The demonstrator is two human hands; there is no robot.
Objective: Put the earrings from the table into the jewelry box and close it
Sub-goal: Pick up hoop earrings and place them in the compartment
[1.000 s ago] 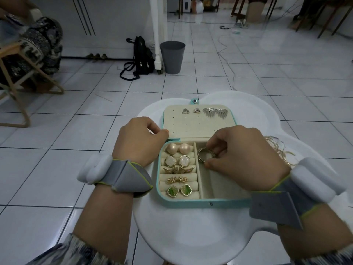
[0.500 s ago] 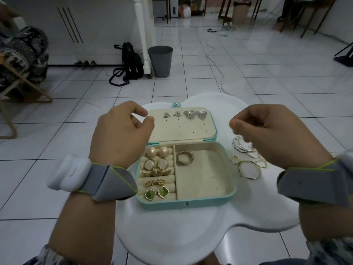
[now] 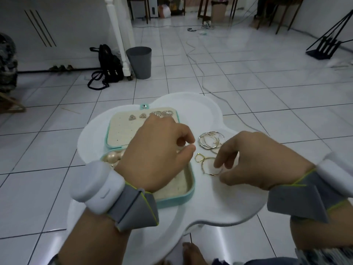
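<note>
The teal jewelry box (image 3: 177,200) lies open on the white table (image 3: 229,197), its lid (image 3: 122,134) folded back with stud earrings (image 3: 131,117) pinned in it. My left hand (image 3: 156,155) hovers over the box with loosely curled fingers and hides most of the tray; pearl earrings (image 3: 112,157) peek out at its left. To the right of the box lie silver hoop earrings (image 3: 210,142), a small gold earring (image 3: 199,157) and a gold hoop earring (image 3: 205,169). My right hand (image 3: 257,161) reaches down, index fingertip and thumb straddling the gold hoop's right rim.
The table is small with a lobed edge; tiled floor surrounds it. Behind it stand a grey bin (image 3: 139,62), a black backpack (image 3: 108,67) and a white post (image 3: 118,39). A cable runs across the floor. A black stand (image 3: 324,46) is at far right.
My right hand left the box, where it set down a ring-shaped earring, and dropped onto the gold hoop on the table. My left hand shifted right over the box. The view turned right.
</note>
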